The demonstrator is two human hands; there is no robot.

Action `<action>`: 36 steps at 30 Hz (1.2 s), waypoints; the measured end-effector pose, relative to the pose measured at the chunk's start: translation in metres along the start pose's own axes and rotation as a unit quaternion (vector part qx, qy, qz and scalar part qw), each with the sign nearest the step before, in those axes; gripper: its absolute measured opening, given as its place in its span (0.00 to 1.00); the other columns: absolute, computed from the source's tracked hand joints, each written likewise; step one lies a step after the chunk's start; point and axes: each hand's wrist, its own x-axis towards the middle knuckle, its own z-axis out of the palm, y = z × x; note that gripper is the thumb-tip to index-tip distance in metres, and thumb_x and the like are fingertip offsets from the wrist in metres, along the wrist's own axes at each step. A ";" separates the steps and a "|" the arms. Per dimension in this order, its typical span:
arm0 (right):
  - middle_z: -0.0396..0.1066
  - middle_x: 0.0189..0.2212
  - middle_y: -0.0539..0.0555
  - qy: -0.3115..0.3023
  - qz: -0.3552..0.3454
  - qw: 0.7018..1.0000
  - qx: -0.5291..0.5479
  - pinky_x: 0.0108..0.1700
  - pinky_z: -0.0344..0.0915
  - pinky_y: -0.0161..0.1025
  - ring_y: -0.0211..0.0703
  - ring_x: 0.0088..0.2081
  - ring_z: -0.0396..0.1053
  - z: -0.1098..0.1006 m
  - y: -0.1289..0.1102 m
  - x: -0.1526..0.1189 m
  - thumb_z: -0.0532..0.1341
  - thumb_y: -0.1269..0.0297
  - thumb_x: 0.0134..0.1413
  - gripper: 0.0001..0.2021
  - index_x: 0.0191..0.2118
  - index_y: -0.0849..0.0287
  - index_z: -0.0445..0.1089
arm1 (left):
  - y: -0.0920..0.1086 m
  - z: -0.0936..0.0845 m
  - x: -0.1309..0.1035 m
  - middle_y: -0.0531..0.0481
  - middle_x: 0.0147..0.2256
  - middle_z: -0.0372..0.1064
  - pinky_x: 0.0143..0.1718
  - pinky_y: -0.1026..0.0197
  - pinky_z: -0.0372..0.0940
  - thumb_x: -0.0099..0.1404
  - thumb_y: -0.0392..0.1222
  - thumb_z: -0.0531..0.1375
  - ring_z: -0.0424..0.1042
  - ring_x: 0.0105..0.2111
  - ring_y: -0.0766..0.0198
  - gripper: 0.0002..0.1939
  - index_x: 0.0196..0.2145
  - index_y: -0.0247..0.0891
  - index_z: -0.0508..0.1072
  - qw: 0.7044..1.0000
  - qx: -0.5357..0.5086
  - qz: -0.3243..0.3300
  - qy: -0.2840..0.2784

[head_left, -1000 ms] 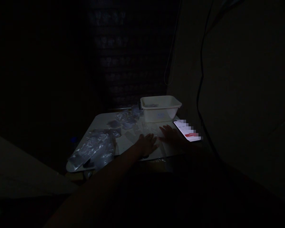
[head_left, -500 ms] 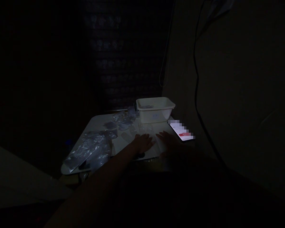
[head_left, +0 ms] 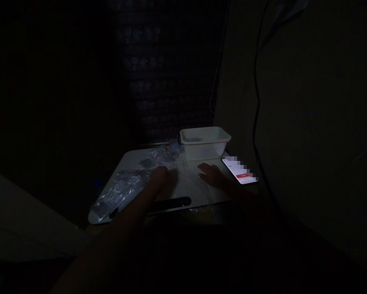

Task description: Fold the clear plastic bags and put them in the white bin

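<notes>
A white tabletop [head_left: 183,188] lies in dim light ahead of me. My left hand [head_left: 159,174] is at the right edge of a heap of crinkled clear plastic bags [head_left: 122,188]; its fingers are too dark to make out. Over the right part of the table, my right hand [head_left: 211,174] has its fingers stretched out, resting by a thin clear plastic sheet [head_left: 198,194] that reaches past the front edge. More crumpled clear plastic [head_left: 163,154] lies further back, left of a white tub [head_left: 205,149].
A phone [head_left: 238,170] with a lit screen lies at the table's right edge. A dark cable [head_left: 256,102] hangs down the wall on the right. Behind the table is a dark slatted surface [head_left: 146,85]. A dark slot [head_left: 171,203] runs along the front edge.
My left hand has moved left, away from my right hand and over to the plastic heap. The small flat plastic pieces near the middle no longer show. The view has shifted slightly.
</notes>
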 end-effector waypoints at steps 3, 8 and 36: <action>0.54 0.51 0.56 -0.030 -0.030 0.999 -0.017 0.50 0.46 0.49 0.43 0.53 0.47 0.005 -0.018 0.011 0.45 0.63 0.50 0.20 0.50 0.59 0.55 | -0.016 0.006 0.001 0.36 0.36 0.66 0.31 0.64 0.59 0.56 0.39 0.47 0.66 0.36 0.57 0.14 0.35 0.28 0.67 1.000 0.003 -0.004 -0.005; 0.54 0.51 0.56 -0.059 -0.078 0.994 -0.039 0.49 0.45 0.51 0.44 0.53 0.48 0.010 -0.041 0.019 0.46 0.65 0.47 0.21 0.49 0.56 0.56 | -0.024 0.018 0.014 0.41 0.35 0.66 0.32 0.67 0.58 0.55 0.41 0.50 0.66 0.36 0.61 0.13 0.35 0.30 0.67 0.999 -0.012 0.030 -0.013; 0.58 0.47 0.54 -0.064 -0.109 0.990 -0.068 0.45 0.47 0.46 0.48 0.50 0.50 0.011 -0.052 0.015 0.49 0.70 0.44 0.19 0.43 0.50 0.63 | -0.003 0.025 0.028 0.62 0.12 0.55 0.17 0.71 0.54 0.46 0.27 0.54 0.58 0.14 0.72 0.19 0.39 0.32 0.60 0.917 -0.394 -0.009 0.057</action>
